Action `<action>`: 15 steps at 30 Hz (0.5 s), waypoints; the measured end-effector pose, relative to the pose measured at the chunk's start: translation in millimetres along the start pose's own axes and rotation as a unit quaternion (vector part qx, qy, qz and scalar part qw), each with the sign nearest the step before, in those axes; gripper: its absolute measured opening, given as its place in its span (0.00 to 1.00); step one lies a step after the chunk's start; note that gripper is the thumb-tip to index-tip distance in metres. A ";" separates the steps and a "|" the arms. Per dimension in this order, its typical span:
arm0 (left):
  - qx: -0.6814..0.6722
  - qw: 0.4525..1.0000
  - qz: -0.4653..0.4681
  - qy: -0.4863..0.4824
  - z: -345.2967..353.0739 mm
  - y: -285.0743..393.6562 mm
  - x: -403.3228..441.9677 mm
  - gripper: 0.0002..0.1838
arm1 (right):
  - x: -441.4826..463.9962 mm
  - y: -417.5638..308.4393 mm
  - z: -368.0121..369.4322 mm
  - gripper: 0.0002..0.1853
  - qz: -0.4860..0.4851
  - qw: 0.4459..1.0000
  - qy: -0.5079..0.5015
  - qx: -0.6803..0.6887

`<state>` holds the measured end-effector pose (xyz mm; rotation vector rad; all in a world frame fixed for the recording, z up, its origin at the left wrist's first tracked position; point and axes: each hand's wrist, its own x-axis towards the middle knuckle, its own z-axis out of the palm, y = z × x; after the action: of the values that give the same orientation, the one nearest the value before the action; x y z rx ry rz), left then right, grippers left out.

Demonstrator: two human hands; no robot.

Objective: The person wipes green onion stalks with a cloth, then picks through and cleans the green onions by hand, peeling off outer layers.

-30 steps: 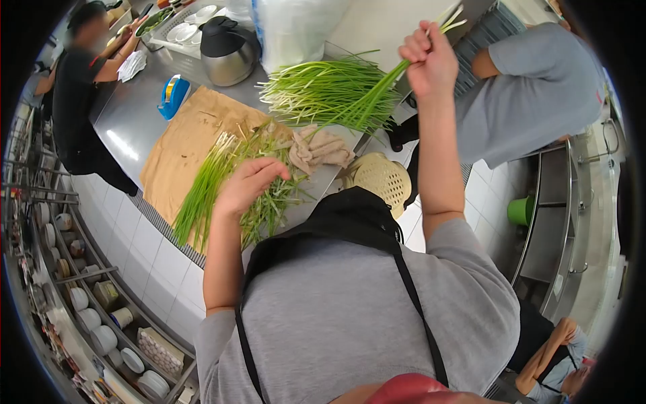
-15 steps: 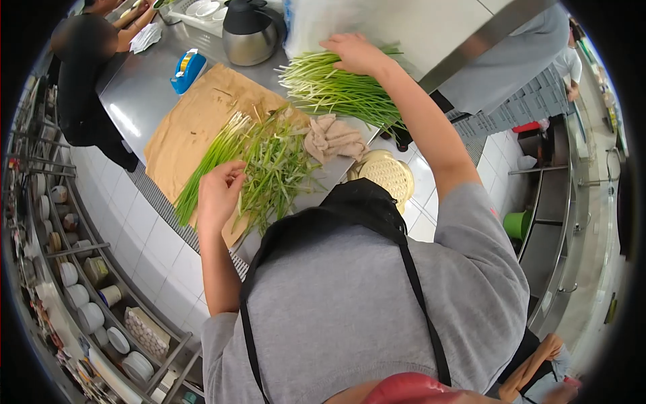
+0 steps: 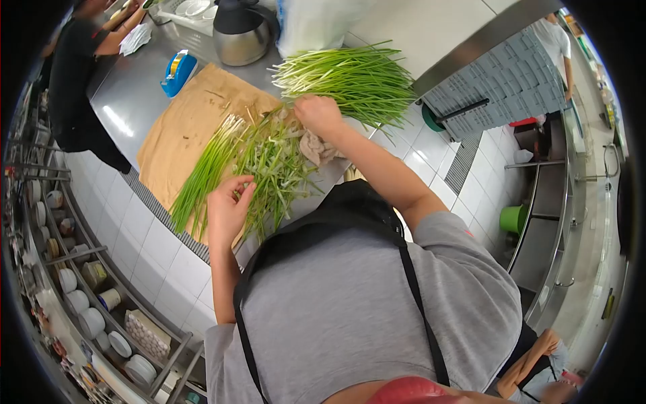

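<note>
My left hand (image 3: pixel 229 205) is over the near edge of a heap of leafy green trimmings (image 3: pixel 272 172), its fingers loosely curled and thumb apart, with nothing visible in them. A smaller bundle of chives (image 3: pixel 205 168) lies just left of the heap, white ends pointing away from me. My right hand (image 3: pixel 319 116) is between the heap and a larger pile of chives (image 3: pixel 350 77), fingers bent together. Anything between those fingertips is hidden. Under and beside the right wrist lies a crumpled beige cloth (image 3: pixel 319 148).
Brown paper (image 3: pixel 178 124) covers part of the steel table (image 3: pixel 124 101). A blue tape dispenser (image 3: pixel 178 73), a thermal jug (image 3: pixel 242 37) and a plastic bag (image 3: pixel 316 23) stand at the back. A person in black (image 3: pixel 74 87) is at the far left corner.
My right hand has moved from the larger chive pile back toward me, to the trimmings' far edge. The left hand has shifted slightly. A person in grey at upper right has left the view.
</note>
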<state>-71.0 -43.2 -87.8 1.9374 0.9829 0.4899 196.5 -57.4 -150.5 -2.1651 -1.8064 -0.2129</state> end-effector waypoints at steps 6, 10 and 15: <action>0.009 1.000 -0.013 -0.004 -2.5 -4.3 -2.3 0.09 | -3.5 -6.6 -6.8 0.07 0.035 0.999 0.008 0.035; 0.010 0.999 -0.028 -0.012 -2.4 -3.1 -1.7 0.09 | -6.8 -12.6 -14.2 0.07 0.049 0.997 -0.022 0.047; 0.012 1.000 -0.002 -0.016 4.5 -2.6 -2.0 0.09 | -9.5 -21.1 -24.7 0.08 -0.007 0.997 -0.012 0.076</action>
<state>-70.4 -46.4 -92.4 1.9577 0.9755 0.4456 176.1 -71.2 -127.2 -2.0584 -1.7904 -0.0495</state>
